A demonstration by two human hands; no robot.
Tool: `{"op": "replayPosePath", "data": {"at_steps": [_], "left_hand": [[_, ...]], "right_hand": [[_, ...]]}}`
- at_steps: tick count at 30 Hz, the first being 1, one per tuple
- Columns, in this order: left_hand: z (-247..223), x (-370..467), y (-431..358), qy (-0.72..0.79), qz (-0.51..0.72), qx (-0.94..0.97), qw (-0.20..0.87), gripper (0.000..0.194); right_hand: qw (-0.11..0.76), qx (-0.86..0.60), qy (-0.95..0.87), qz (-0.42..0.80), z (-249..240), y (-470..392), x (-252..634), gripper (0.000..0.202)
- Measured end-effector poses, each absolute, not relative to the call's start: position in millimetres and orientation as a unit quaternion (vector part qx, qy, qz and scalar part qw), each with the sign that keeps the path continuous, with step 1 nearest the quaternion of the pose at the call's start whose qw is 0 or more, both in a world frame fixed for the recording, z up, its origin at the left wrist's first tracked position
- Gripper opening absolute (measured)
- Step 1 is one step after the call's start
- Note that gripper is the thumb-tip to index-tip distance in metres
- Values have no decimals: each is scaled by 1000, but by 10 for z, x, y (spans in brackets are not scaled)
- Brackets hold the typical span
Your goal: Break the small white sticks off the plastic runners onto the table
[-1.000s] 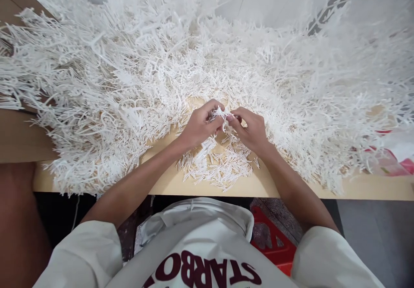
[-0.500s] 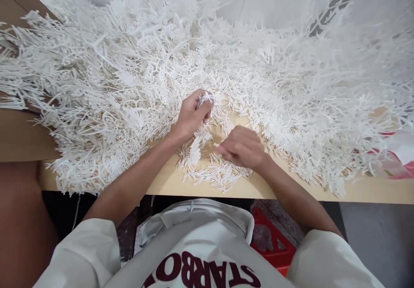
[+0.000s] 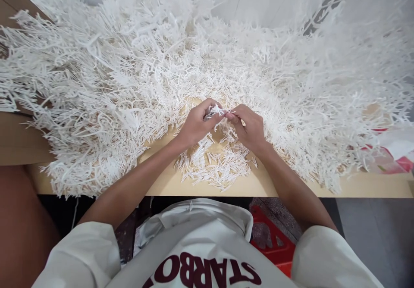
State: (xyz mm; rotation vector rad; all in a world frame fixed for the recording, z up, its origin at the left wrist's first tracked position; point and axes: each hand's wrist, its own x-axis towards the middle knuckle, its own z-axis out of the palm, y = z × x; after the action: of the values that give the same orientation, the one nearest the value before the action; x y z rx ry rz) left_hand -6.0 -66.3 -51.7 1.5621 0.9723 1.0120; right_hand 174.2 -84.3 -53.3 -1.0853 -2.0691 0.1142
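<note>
My left hand (image 3: 202, 122) is closed around a small bunch of thin white plastic sticks (image 3: 216, 110), whose ends fan out above the fingers. Right beside it, my right hand (image 3: 248, 126) pinches at the tip of the bunch, thumb against fingers; what exactly lies in that pinch is too small to make out. Below both hands, a loose heap of short white sticks (image 3: 223, 167) lies on the tan tabletop (image 3: 164, 180). A small white clump (image 3: 201, 152) rests at the heap's left side.
A large tangled pile of white branching plastic pieces (image 3: 106, 76) spreads across the table's back and both sides. A cardboard box (image 3: 24, 141) stands at the left, near a person's bare leg (image 3: 26, 219). A red-and-white plastic bag (image 3: 388, 154) lies far right; a red stool (image 3: 274, 245) is below.
My right hand has moved up and forward from the small heap to meet my left hand. The left hand has shifted slightly right and down, still holding the white sticks.
</note>
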Motion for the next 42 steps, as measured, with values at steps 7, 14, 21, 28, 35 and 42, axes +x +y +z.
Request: {"op": "replayPosePath", "data": {"at_steps": [7,14,21,28,35,42], "left_hand": [[-523,-40,-636,387,406,591,580,9],[-547,34,-752,382,434,626,524,10],[-568,32,-736,406,459,623,485,6],[-530,-92,-574,431,467,582,507,24],[-482,-67,-701,355,415,725,420,23],[-420,-85,-698,326,392,698,502,23]], "right_hand": [[368,-406,-837,6,-527,-828,1730,12],[355,-340,-860,-135,-581,-851,1790,17],[380,-256,-876,-152,-506,-973,1687,19],[479,-276,-823,-130,-532,-977,1630,32],[363,-454,-809,90,-478,-827,1786,28],[379,-427,-782,251,-473,-859,1752,35]]}}
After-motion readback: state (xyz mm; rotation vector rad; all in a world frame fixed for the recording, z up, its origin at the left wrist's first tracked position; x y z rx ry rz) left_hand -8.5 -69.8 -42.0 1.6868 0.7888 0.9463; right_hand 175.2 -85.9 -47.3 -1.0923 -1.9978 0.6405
